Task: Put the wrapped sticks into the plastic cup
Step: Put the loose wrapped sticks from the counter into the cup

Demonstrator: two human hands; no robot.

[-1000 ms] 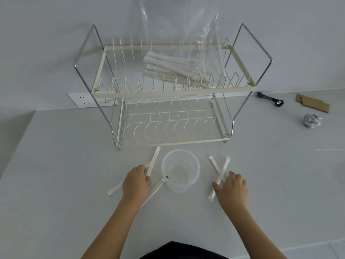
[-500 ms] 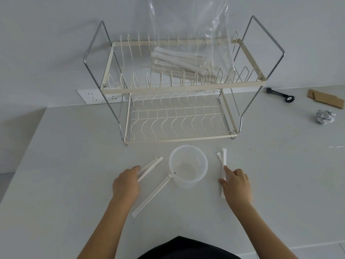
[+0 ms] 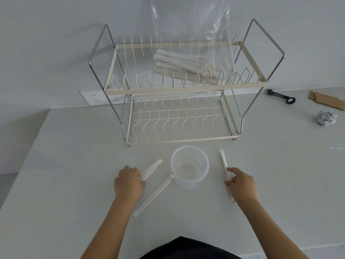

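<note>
Since a second ago the crossed sticks on the right have been drawn together into one line, and the left pair has been gathered side by side. The left hand (image 3: 128,184) is curled over the near end of two sticks (image 3: 152,168), its fingers (image 3: 139,177) closed round them; they jut away from the fingertips, up and to the right, toward the cup (image 3: 189,166) but stop short of it. The right hand (image 3: 241,184) pinches the right sticks (image 3: 224,162) between thumb and forefinger; they run straight on beyond the fingertips, and a short end shows behind the palm. How many it holds I cannot tell. Between the two hands a loose stick (image 3: 154,196) lies slantwise on the table (image 3: 56,184), its far end touching the cup's near wall. The cup stands upright, nothing in it. Beyond the fingertips stands a rack (image 3: 183,86), with a bag (image 3: 188,64) of more sticks on its upper shelf
</note>
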